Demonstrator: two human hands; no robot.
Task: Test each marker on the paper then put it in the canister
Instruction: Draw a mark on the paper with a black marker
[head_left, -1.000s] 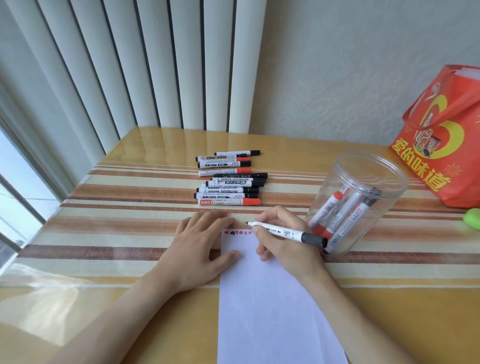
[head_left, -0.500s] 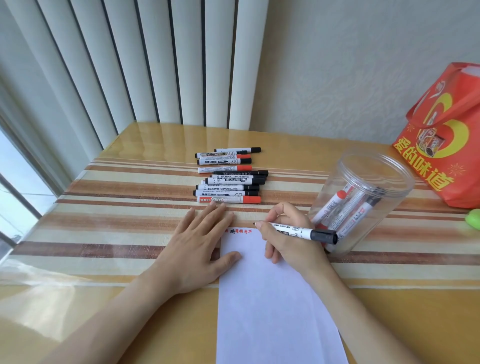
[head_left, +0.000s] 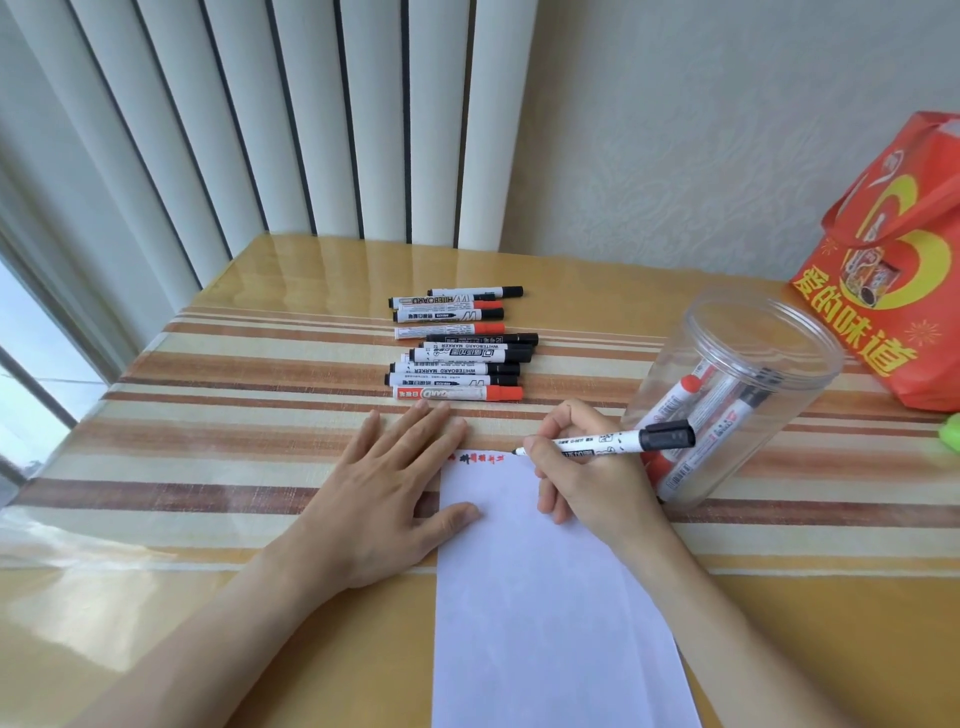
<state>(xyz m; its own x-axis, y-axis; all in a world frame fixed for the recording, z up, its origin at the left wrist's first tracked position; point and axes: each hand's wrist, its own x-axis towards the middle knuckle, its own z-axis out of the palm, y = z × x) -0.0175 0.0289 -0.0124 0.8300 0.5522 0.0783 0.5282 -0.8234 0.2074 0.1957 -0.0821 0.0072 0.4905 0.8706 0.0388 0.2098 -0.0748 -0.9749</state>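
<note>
A white sheet of paper (head_left: 540, 597) lies on the table in front of me, with small red and black marks along its top edge. My left hand (head_left: 384, 499) lies flat, fingers straight, on the paper's left edge. My right hand (head_left: 587, 478) grips a black-capped whiteboard marker (head_left: 618, 441), its tip at the paper's top edge just right of the marks. A clear plastic canister (head_left: 769, 332) stands to the right with several markers leaning inside. Several more markers (head_left: 457, 353) lie in a row beyond the paper.
A red and yellow gift bag (head_left: 898, 270) stands at the back right. Something green (head_left: 950, 434) shows at the right edge. The table wears a striped cloth under clear plastic (head_left: 234, 415). Vertical blinds (head_left: 260, 119) and a window are behind and left.
My right hand has slid the marker a little to the right along the paper's top edge. The left hand has stayed flat on the paper.
</note>
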